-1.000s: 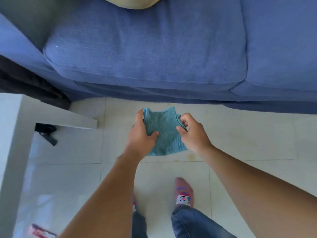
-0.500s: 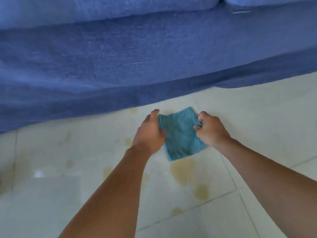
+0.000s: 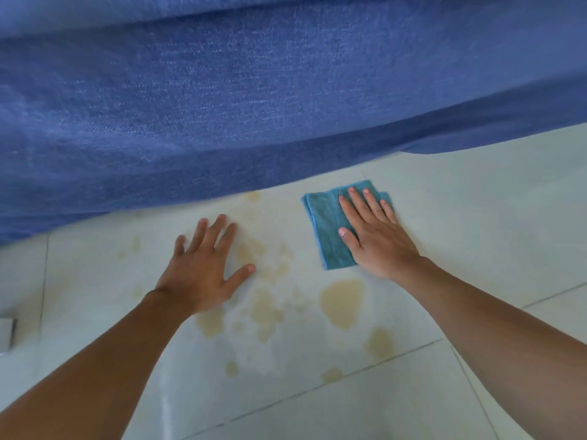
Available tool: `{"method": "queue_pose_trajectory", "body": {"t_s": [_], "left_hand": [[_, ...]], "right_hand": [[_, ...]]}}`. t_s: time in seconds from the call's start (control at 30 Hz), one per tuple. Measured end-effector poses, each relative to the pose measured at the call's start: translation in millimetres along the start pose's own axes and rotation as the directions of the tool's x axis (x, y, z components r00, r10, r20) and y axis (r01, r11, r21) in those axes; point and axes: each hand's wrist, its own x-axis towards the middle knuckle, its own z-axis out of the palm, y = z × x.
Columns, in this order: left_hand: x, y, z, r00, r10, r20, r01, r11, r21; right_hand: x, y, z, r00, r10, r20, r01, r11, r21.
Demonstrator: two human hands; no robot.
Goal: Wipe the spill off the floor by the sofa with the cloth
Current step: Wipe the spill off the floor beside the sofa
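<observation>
A folded teal cloth (image 3: 327,230) lies flat on the pale tiled floor (image 3: 476,217) just in front of the blue sofa (image 3: 254,106). My right hand (image 3: 374,236) presses flat on the cloth's right half, fingers spread. My left hand (image 3: 206,265) rests flat on the bare floor to the left, fingers apart and holding nothing. A yellowish spill (image 3: 343,301) spreads in several patches between and below my hands, with the biggest blot just below the cloth and smaller spots up to the sofa's edge.
The sofa's front fills the whole upper half of the view and overhangs the floor. A pale object's corner (image 3: 8,333) shows at the far left edge. Tile joints run diagonally across the lower floor.
Both hands held the cloth above the floor before. Now the cloth lies on the tiles under my flat right hand, and my left hand has let go and dropped to the floor on the left.
</observation>
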Motion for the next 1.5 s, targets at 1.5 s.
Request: {"method": "queue_pose_trajectory", "body": {"t_s": [1.5], "left_hand": [[-124.2, -142.8, 19.0, 0.980, -0.198, 0.022, 0.199, 0.969, -0.146]], "right_hand": [[130.6, -287.0, -16.2, 0.897, -0.327, 0.297, 0.357, 0.933, -0.052]]}}
